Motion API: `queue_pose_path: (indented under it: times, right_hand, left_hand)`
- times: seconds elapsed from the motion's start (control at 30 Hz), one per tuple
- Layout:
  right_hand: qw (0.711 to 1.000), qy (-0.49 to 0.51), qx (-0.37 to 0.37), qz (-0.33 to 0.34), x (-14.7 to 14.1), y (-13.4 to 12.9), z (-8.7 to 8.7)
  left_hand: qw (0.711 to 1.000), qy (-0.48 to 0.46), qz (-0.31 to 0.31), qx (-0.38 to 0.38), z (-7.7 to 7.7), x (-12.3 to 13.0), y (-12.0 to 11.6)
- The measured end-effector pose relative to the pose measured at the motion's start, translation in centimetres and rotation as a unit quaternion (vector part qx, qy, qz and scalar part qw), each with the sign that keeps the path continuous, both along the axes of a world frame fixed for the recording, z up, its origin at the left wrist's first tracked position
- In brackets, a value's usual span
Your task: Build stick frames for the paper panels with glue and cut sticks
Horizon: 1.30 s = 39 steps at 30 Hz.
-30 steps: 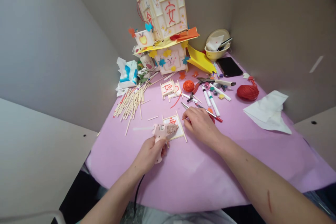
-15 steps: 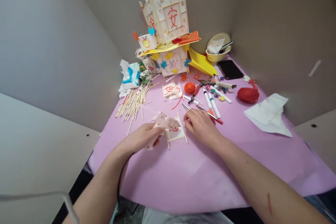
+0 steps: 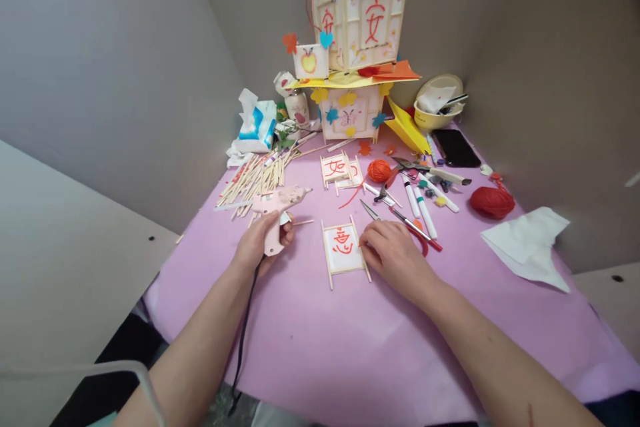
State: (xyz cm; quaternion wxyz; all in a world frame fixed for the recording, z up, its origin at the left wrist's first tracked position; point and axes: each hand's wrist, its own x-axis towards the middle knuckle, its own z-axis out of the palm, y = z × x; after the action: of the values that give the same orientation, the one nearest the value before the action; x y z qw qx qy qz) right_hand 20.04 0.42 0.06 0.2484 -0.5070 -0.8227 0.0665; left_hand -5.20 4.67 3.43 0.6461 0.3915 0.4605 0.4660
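Note:
A pale pink glue gun (image 3: pixel 273 235) is gripped in my left hand (image 3: pixel 259 240), its nozzle pointing right and its black cord trailing down my forearm. To the right lies a small stick frame around white paper with a red character (image 3: pixel 343 245), flat on the purple cloth. My right hand (image 3: pixel 393 250) rests at the right edge of this frame, fingers curled together; whatever is between the fingertips is too small to tell. Behind the frame lie two similar panels (image 3: pixel 336 167), overlapping. Scissors (image 3: pixel 371 209) and a red pen (image 3: pixel 415 229) lie just beyond my right hand.
A tall paper-and-stick lantern (image 3: pixel 373 33) stands at the back. Loose sticks (image 3: pixel 260 180) and a tissue pack (image 3: pixel 257 127) are at the left. Red yarn (image 3: pixel 492 203), markers (image 3: pixel 425 213), pliers, a phone (image 3: pixel 456 148), a bowl (image 3: pixel 433 120) and white tissue (image 3: pixel 530 243) lie right.
My left hand has moved the glue gun left, away from the small frame, whose red character is now uncovered. My right hand stays at the frame's right edge. The view has shifted.

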Motion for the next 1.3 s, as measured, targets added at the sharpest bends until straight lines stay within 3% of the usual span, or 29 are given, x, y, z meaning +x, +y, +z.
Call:
queue_pose_path:
  times: [0.2, 0.5, 0.77, 1.3]
  right_hand:
    - [0.999, -0.043, -0.007, 0.016, -0.5, 0.3, -0.1]
    - [0.995, -0.100, 0.006, 0.028, -1.1, 0.4, -0.3]
    - [0.986, -0.167, 0.006, 0.023, -1.7, 0.0, 0.3]
    - [0.991, -0.132, -0.006, -0.003, -1.3, -0.3, 0.2]
  left_hand:
    - [0.999, -0.041, 0.017, 0.001, -1.0, -1.1, -0.2]
    - [0.997, -0.064, 0.030, 0.003, 0.2, -2.0, -0.7]
    - [0.997, -0.069, 0.026, -0.005, 0.2, -2.1, -0.8]
    - [0.998, -0.066, 0.013, -0.004, 0.0, -2.0, -0.7]
